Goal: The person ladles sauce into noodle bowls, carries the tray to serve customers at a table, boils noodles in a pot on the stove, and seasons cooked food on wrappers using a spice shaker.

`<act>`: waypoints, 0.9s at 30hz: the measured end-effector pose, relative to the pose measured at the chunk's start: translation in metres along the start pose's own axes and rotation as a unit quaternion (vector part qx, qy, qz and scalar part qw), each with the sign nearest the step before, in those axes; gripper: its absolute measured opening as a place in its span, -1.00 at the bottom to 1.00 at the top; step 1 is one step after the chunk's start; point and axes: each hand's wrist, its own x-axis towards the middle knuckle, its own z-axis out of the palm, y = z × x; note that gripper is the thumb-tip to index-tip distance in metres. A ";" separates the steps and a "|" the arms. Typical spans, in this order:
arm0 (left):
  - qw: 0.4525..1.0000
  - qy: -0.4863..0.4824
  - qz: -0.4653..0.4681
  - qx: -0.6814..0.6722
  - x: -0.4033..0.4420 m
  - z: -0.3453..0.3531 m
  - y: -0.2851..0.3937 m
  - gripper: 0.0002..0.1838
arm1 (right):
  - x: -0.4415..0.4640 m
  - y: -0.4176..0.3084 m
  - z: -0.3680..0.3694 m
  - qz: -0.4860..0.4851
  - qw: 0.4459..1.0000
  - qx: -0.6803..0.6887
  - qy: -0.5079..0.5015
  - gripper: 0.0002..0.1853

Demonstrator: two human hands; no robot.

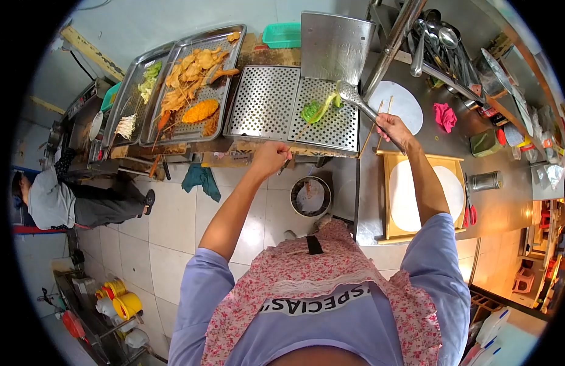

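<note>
My left hand point(271, 160) is closed in a pinch on the thin stick of a vegetable skewer at the front edge of the perforated metal tray point(279, 100). The skewer's green leafy vegetable point(319, 111) lies over the tray's right part. In my right hand point(394, 131) is a metal perforated ladle point(348, 93), gripped by its long handle. Its speckled head hovers by the upper end of the vegetable; whether they touch I cannot tell. Thin wooden sticks show beside my right fingers, and whether they are held is unclear.
Fried food point(194, 73) fills a metal tray on the left. An upright metal panel point(336, 46) stands behind. To the right lie white paper sheets point(404, 198) in a wooden tray, a pink cloth point(444, 117) and red-handled scissors point(471, 215). A bin point(311, 210) stands below. Another person point(54, 198) is at far left.
</note>
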 end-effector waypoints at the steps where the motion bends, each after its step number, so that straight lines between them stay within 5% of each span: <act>1: 1.000 -0.002 0.002 0.002 -0.001 0.000 0.001 -0.85 | 0.001 0.002 -0.002 -0.003 1.000 -0.002 -0.005 -0.74; 10: 0.996 0.018 0.007 0.083 -0.013 -0.013 0.027 -0.83 | -0.001 0.003 -0.017 -0.109 0.930 -0.330 0.122 -0.58; 13: 0.994 0.042 0.021 0.099 -0.018 -0.013 0.028 -0.83 | -0.018 -0.029 -0.011 -0.079 0.900 -0.414 0.113 -0.55; 19: 0.992 0.087 0.034 0.083 -0.021 -0.007 0.020 -0.85 | -0.028 -0.041 -0.014 -0.119 0.897 -0.409 0.119 -0.56; 27: 0.990 0.108 0.054 0.073 -0.019 -0.004 0.006 -0.84 | -0.027 -0.052 -0.031 -0.218 0.812 -0.530 0.112 -0.56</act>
